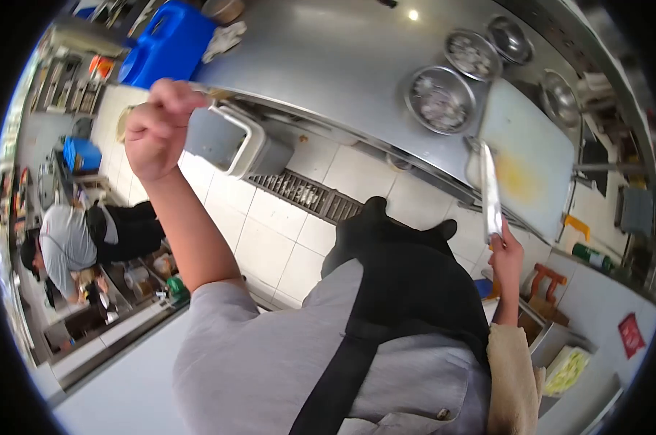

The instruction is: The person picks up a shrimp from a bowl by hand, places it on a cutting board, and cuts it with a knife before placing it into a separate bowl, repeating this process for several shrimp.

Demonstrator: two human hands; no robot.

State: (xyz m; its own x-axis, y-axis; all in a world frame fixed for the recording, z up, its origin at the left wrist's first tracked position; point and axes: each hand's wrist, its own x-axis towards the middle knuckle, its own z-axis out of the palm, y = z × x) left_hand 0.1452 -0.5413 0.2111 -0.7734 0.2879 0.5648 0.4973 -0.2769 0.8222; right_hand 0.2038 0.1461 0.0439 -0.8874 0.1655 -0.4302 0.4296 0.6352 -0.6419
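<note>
My left hand is raised at the upper left, near the blue jug. Its fingers are curled in, slightly blurred, and nothing shows in them. On the right, my right hand is closed around the handle end of a long metal knife. The blade points up toward the near corner of a white cutting board, which has a yellow stain. Beside the board, a steel bowl holds chopped pale and purplish pieces, and another bowl behind it holds pale pieces.
The steel table spans the top, with more bowls at its right. Under its edge stands a grey bin beside a floor drain. A co-worker bends over a counter at the left. A red-brown stool stands right.
</note>
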